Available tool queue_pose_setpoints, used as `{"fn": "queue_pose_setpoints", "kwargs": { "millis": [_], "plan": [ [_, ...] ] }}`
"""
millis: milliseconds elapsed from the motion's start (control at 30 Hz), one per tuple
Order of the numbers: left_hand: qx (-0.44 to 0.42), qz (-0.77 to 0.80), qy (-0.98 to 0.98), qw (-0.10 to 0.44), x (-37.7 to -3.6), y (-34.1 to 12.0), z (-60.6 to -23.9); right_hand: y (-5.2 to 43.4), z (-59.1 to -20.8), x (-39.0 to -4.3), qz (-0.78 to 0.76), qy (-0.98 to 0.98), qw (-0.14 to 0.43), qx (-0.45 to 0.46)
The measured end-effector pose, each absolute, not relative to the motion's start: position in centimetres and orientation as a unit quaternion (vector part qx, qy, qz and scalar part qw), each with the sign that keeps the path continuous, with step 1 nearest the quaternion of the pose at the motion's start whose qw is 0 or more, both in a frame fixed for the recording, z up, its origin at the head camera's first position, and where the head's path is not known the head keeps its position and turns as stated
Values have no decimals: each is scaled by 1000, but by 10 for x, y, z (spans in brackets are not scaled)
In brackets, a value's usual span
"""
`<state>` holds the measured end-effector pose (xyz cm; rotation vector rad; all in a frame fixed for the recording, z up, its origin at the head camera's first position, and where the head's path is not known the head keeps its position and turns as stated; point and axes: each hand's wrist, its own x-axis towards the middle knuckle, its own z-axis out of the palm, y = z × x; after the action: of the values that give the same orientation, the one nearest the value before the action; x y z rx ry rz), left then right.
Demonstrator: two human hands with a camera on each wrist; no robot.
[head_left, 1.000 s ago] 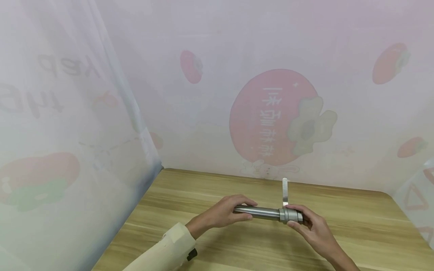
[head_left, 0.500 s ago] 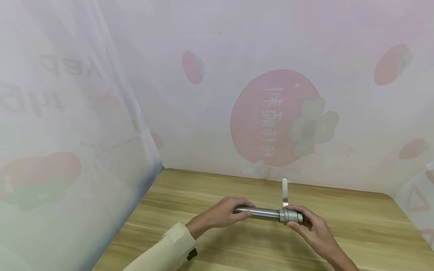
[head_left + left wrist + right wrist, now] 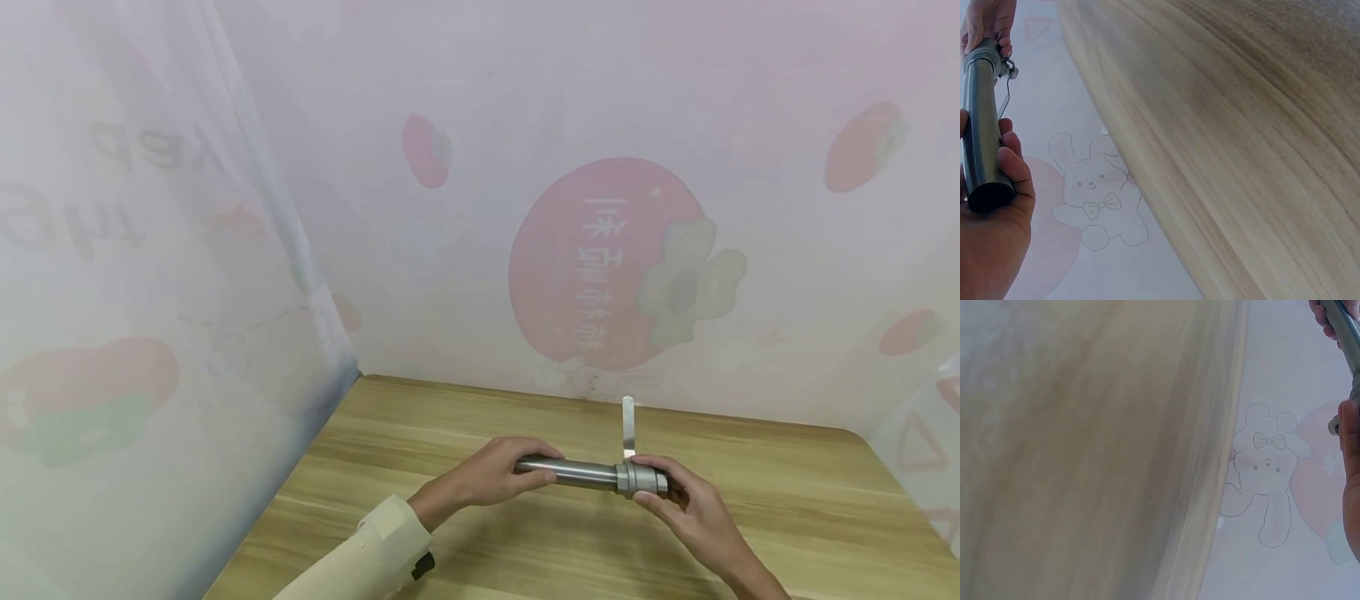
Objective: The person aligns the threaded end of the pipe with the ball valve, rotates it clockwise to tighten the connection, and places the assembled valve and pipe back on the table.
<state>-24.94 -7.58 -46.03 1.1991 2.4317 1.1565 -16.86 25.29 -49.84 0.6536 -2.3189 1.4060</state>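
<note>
A straight steel pipe (image 3: 587,473) joins a ball valve (image 3: 640,478) at its right end. From the valve a flat metal lever handle (image 3: 628,427) points away toward the back of the table. My left hand (image 3: 491,473) grips the pipe's free end, thumb on the near side and fingers over the far side. My right hand (image 3: 699,510) holds the valve body between thumb and fingers. In the left wrist view the pipe (image 3: 984,137) shows its dark round end close to my palm. Only part of my right hand (image 3: 1351,469) shows at the edge of the right wrist view.
Below the pipe lies a wood-grain table (image 3: 420,417). Behind it hangs a pale cloth backdrop (image 3: 450,267) with printed fruit, and another cloth (image 3: 112,292) closes off the left side. The table's back edge runs just beyond the lever handle.
Both hands keep their hold on the pipe and valve. My left fingers have shifted very slightly on the pipe; otherwise the picture moves only a little.
</note>
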Motion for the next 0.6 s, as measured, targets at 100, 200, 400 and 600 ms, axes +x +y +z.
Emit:
{"fn": "queue_pose_setpoints", "kwargs": {
  "millis": [100,200,400,600],
  "plan": [
    [408,391,820,95,-250,-77,-459,252,-498,-169,497,-819,175,228],
    [411,389,819,93,-250,-77,-459,252,-497,-169,496,-820,174,228],
    [410,394,817,95,-249,-77,-458,252,-496,-170,497,-818,175,230],
    [412,396,815,91,-249,-78,-457,253,-496,-170,498,-817,174,232]
  ]
}}
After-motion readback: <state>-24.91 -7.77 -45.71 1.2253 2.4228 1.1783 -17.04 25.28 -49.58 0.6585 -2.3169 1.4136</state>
